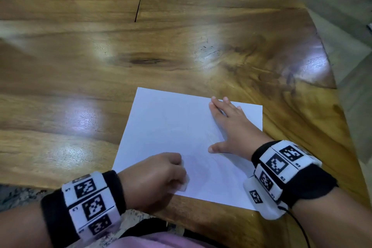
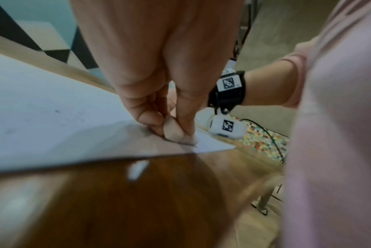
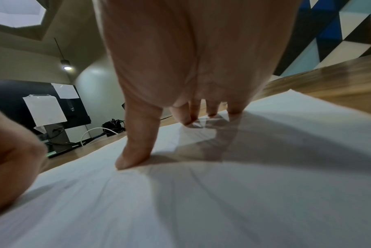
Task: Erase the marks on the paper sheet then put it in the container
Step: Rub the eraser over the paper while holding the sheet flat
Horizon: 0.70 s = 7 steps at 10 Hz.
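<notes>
White paper sheet [image 1: 173, 127]: flat on wooden table [image 1: 141, 56], near its front edge. Left hand [image 1: 153, 177]: fingers curled, pinching white eraser [image 1: 184, 184] against sheet's near edge. Right hand [image 1: 231, 127]: fingers straight, spread, pressing sheet's right portion.

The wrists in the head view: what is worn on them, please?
Both wrists carry a black fabric band with white blocks printed with black square code markers: left band, right band. A thin black cable leaves the right one. A pale pink sleeve covers the right upper forearm.
</notes>
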Motion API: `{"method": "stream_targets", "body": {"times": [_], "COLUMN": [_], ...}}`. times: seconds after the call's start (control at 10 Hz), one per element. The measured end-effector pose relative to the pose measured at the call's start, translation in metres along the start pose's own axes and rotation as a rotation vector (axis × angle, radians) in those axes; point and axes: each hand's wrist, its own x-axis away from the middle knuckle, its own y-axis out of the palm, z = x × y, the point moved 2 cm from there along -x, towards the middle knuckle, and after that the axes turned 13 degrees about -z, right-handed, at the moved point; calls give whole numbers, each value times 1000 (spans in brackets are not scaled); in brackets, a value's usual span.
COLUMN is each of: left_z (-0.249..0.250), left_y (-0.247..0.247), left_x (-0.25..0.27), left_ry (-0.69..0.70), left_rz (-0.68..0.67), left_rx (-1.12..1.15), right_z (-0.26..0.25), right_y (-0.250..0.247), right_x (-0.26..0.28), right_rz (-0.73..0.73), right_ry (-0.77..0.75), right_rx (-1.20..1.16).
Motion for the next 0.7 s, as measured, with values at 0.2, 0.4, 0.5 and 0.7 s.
{"method": "stream_targets", "body": {"times": [0.2, 0.4, 0.5, 0.7], "left_z": [-5, 4, 5, -1], "left_y": [-47, -7, -26, -55], "left_x": [-43, -15, -29, -59], "left_ry": [-47, 14, 0, -74], "left_rz": [243, 25, 53, 208], "left_rx": [-116, -80, -95, -168], "right_z": [0, 1, 0, 0], "right_y": [1, 0, 0, 0], "right_x": [-1, 0, 0, -2], "right_rz": [6, 2, 7, 2], "right_ry": [-4, -9, -12, -5], "right_rx": [-3, -6, -8, 7]}}
